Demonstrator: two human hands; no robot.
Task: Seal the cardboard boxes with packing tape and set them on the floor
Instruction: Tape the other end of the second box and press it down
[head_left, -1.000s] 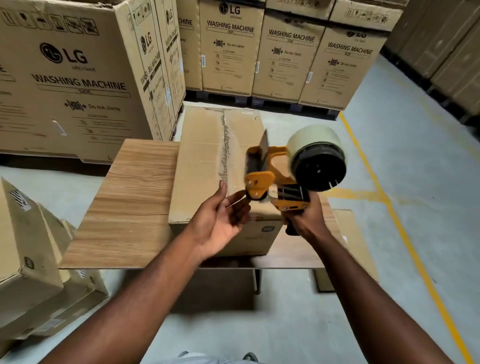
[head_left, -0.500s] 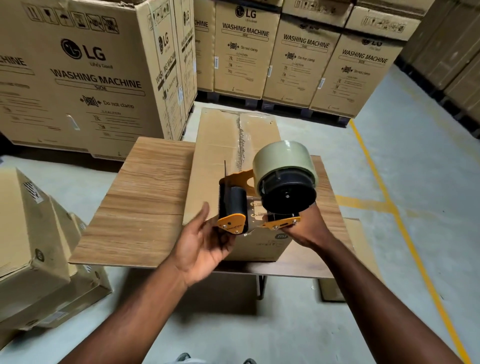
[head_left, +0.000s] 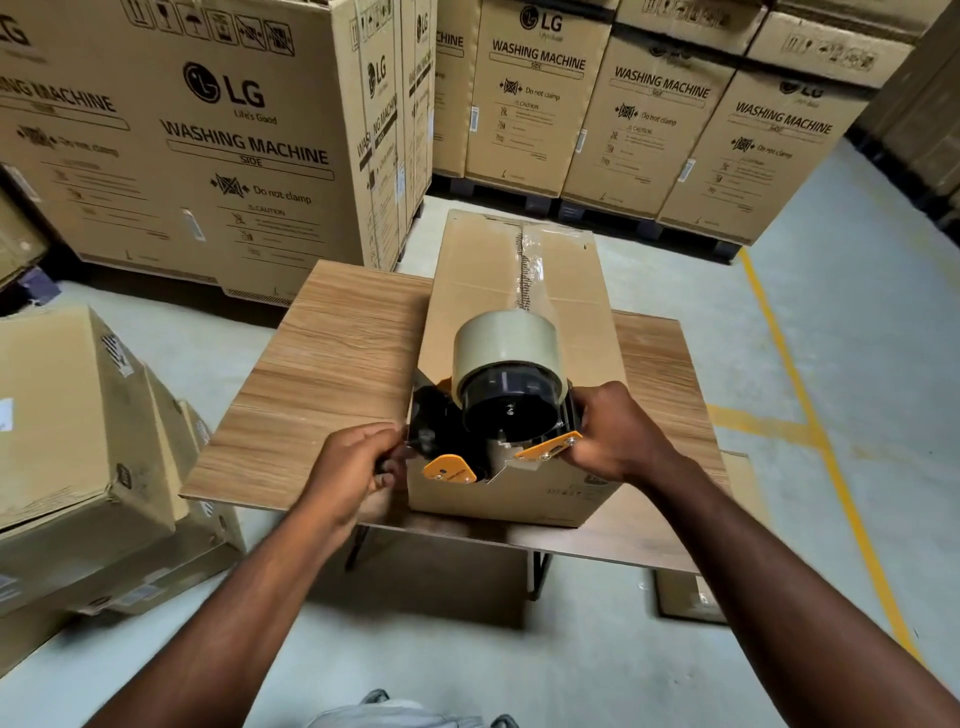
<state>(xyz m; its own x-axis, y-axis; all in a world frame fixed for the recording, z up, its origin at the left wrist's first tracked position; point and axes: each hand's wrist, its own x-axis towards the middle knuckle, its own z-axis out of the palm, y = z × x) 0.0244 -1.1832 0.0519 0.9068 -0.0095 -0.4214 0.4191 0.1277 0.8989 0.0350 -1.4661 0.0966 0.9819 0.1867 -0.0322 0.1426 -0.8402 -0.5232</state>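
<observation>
at the centre of the frame, a cardboard box (head_left: 519, 322) lies lengthwise on the wooden bench (head_left: 322, 374), clear tape already along its top seam. over its near end the tape dispenser (head_left: 498, 415) is held by the right hand (head_left: 610, 434), closed around the handle side. the left hand (head_left: 358, 462) pinches at the roller end, probably drawing out the tape's free edge. the risk: tape folding onto itself or starting off the seam, or fingers catching the cutter blade. more boxes (head_left: 78, 441) sit stacked at lower left.
</observation>
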